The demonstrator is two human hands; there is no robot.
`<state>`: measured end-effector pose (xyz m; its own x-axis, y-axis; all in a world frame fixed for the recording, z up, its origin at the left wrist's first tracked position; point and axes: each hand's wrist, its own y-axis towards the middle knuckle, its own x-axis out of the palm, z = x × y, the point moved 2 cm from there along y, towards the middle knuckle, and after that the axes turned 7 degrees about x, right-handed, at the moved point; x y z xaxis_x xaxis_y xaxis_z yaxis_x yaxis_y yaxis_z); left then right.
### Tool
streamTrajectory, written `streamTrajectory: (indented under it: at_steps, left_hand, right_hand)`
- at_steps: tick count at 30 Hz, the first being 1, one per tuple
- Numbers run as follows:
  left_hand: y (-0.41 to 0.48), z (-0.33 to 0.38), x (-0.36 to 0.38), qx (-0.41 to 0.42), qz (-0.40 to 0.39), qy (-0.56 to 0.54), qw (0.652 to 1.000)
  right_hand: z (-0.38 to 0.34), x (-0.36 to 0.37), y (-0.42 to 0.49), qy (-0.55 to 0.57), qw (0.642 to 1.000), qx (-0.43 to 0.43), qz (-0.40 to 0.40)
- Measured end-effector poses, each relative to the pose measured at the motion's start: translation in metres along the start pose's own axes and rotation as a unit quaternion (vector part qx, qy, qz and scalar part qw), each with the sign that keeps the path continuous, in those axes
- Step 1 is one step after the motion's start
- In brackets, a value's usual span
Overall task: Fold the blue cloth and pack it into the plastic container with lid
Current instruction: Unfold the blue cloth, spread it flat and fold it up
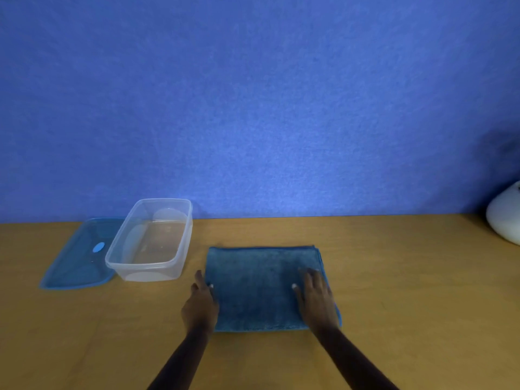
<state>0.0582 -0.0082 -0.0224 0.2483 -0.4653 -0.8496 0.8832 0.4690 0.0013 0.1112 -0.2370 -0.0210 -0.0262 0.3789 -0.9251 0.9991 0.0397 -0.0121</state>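
Note:
The blue cloth (259, 285) lies flat on the wooden table as a folded, roughly square pad with layered edges showing on its right side. My left hand (201, 302) rests at the cloth's left edge, fingers flat and together. On the cloth's right part my right hand (316, 296) lies palm down with the fingers spread. Neither hand grips anything. The clear plastic container (152, 240) stands empty to the left of the cloth. Its blue lid (78, 257) lies flat on the table to the left of the container, partly tucked behind it.
A blue wall (253, 108) rises right behind the table's far edge. A white rounded object (505, 218) sits at the far right edge of the table. Bare wooden tabletop (408, 277) stretches to the right of the cloth and in front of it.

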Motion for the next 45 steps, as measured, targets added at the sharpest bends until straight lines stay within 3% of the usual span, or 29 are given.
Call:
streamTrajectory:
  at_steps: [3, 5, 9, 11, 14, 19, 25, 27, 37, 41, 45]
  left_hand:
    - [-0.005, -0.008, 0.002, 0.019, -0.017, 0.109, 0.994]
    - [-0.006, -0.013, 0.001, 0.027, -0.016, 0.154, 0.988]
    - [-0.008, -0.016, 0.002, 0.051, -0.021, 0.173, 0.983]
    - [-0.008, -0.015, 0.002, 0.053, -0.017, 0.176, 0.983]
    - [-0.01, -0.006, -0.006, 0.041, -0.001, 0.172, 0.984]
    - [-0.021, 0.026, 0.0, 0.23, 0.083, 0.184, 0.952]
    - [-0.05, 0.055, 0.031, 0.327, -0.058, 0.163, 0.929]
    - [-0.054, 0.055, 0.035, 0.318, -0.085, 0.194, 0.924]
    - [-0.043, 0.041, 0.046, 0.27, -0.04, 0.191, 0.943]
    - [-0.025, 0.021, 0.034, 0.228, -0.053, 0.188, 0.954]
    - [-0.023, 0.013, 0.015, 0.268, -0.031, 0.206, 0.941]
  right_hand:
    - [-0.016, 0.01, -0.02, -0.047, 0.997, -0.058, -0.015]
    - [-0.016, 0.013, -0.028, -0.087, 0.995, -0.036, -0.025]
    - [0.006, 0.03, -0.032, -0.061, 0.995, -0.017, -0.075]
    - [0.013, 0.028, -0.032, -0.069, 0.996, 0.004, -0.06]
    - [0.024, 0.011, -0.029, -0.035, 0.994, 0.103, -0.026]
    - [0.039, -0.012, -0.019, 0.054, 0.975, 0.215, -0.001]
    - [0.041, -0.018, -0.006, 0.173, 0.945, 0.274, -0.049]
    - [0.043, -0.019, -0.003, 0.202, 0.934, 0.29, -0.057]
    - [0.042, -0.026, 0.006, 0.331, 0.88, 0.315, -0.127]
    - [0.021, -0.048, 0.012, 0.386, 0.869, 0.276, -0.138]
    - [-0.017, -0.067, 0.018, 0.394, 0.881, 0.219, -0.141]
